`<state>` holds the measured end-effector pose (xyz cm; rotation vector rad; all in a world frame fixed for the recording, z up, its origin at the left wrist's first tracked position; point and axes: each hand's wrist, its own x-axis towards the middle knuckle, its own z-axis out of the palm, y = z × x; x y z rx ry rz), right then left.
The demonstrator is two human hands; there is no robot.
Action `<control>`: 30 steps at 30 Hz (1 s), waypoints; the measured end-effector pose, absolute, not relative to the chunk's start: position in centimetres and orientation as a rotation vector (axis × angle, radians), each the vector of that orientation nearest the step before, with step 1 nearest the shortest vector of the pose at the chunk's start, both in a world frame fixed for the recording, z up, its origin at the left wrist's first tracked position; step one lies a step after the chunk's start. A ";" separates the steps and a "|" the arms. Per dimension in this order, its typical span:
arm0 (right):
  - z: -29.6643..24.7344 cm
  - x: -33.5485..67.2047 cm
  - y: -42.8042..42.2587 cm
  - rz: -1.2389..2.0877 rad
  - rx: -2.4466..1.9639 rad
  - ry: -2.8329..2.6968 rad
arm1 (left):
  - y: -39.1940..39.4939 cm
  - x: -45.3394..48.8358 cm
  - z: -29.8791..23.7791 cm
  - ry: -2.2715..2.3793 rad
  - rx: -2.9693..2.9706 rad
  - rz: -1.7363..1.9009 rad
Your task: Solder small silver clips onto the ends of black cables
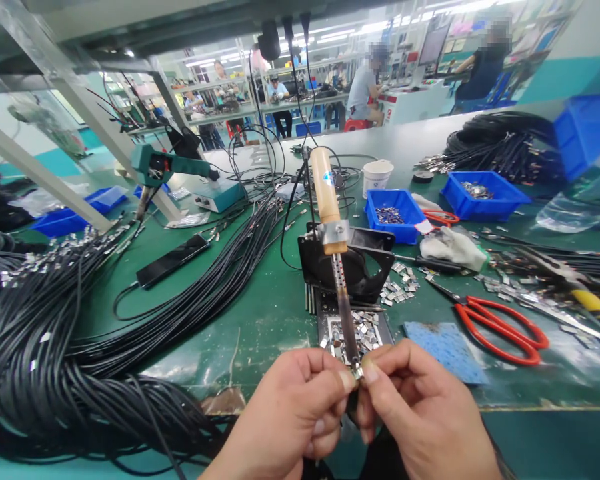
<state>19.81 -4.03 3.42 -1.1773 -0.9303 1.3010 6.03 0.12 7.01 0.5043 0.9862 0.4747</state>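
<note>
In the head view, your left hand (pixel 297 403) and right hand (pixel 423 400) have thumbs and fingertips closed on a small silvery metal connector (pixel 359 372), held low in front of you, right under the dark tip of the wooden-handled soldering iron (pixel 329 200). Loose silvery metal pieces (pixel 365 328) lie just behind. You seem to be at the heating step; whether tip and metal touch is hard to tell. The next move calls for a steady pinch, skin clear of the barrel.
</note>
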 end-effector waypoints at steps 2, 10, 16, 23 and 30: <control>3.4 19.8 -4.0 1.306 -1.182 -0.925 | 0.2 6.0 7.0 0.980 0.518 0.475; 3.5 19.8 -4.0 1.308 -1.181 -0.917 | 0.2 6.1 7.1 0.982 0.538 0.467; 3.2 19.7 -4.2 1.332 -1.181 -0.894 | 0.0 6.1 7.2 0.988 0.541 0.464; 4.1 19.1 -4.2 1.320 -1.196 -0.822 | 0.0 6.0 7.1 1.007 0.541 0.469; 3.4 19.4 -4.5 1.325 -1.147 -0.876 | -0.1 6.0 7.1 0.983 0.504 0.484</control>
